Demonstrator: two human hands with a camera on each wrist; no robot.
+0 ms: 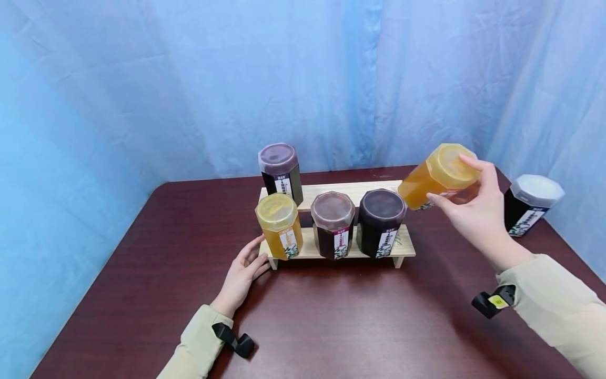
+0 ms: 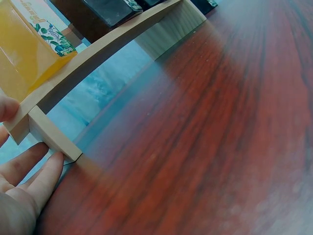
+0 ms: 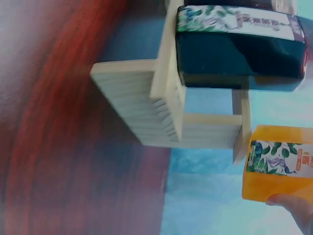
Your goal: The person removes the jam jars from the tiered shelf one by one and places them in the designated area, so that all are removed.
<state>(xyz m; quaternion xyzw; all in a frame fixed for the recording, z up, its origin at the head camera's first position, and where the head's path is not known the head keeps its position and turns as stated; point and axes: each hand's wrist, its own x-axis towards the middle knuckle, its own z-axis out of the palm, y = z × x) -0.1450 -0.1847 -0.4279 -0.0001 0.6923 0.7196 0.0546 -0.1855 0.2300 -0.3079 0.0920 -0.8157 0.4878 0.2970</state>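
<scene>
1. While the left hand (image 1: 243,273) rests loosely extended fingers against the left end of a wooden rack (image 1: 341,192), the right hand (image 1: 483,210) holds an amber jar (image 1: 421,184), pinched between thumb and fingers.
2. The amber jar is tilted beside the right end of the rack's far tier; whether it touches the wood cannot be told.
3. On the far tier, a long strip of board runs right from its one jar to the end; on the near tier, only a short strip shows right of the last jar.
4. The dark red table (image 1: 341,316) stretches widely on the near side, while its far edge lies just beyond the rack.
5. Jars number six, two amber and four dark: a yellow jar (image 1: 284,229) and two dark jars (image 1: 333,226) on the near tier, one purple-lidded jar (image 1: 281,173) on the far tier, one white-lidded jar (image 1: 527,205) near the table's right edge, one in hand.
</scene>
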